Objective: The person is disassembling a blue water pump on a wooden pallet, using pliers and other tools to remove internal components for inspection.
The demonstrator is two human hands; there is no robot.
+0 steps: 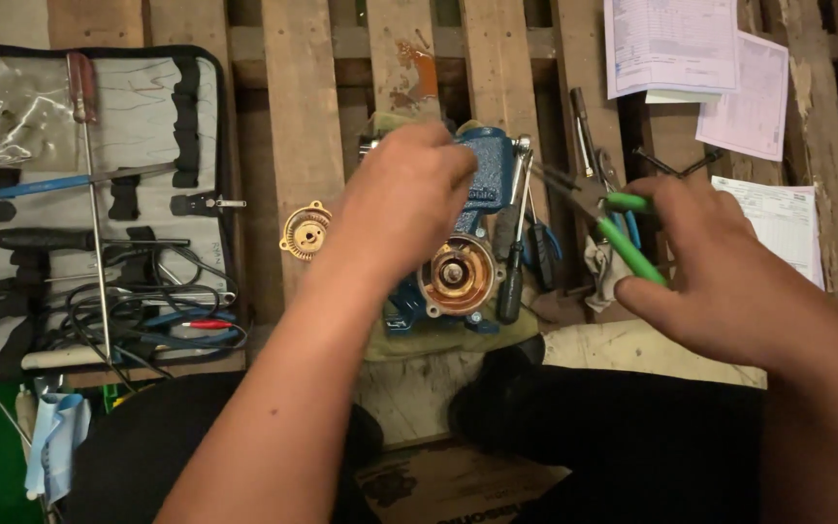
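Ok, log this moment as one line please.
left hand: on blue pump body | right hand: holding green-handled pliers | brass impeller: loose on pallet

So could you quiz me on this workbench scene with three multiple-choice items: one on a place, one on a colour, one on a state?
1. Where does the loose brass disc lie?
A. Left of the blue pump body
B. On the papers
C. Inside the tool case

2. What colour are the handles of the pliers?
A. Red
B. Green
C. Yellow

3. How is the tool case?
A. Zipped shut
B. Rolled up
C. Lying open

Answers: 1 A, it sits on the wooden slats beside the left hand. 2 B, green grips show in the right hand. 3 C, its tools are exposed.
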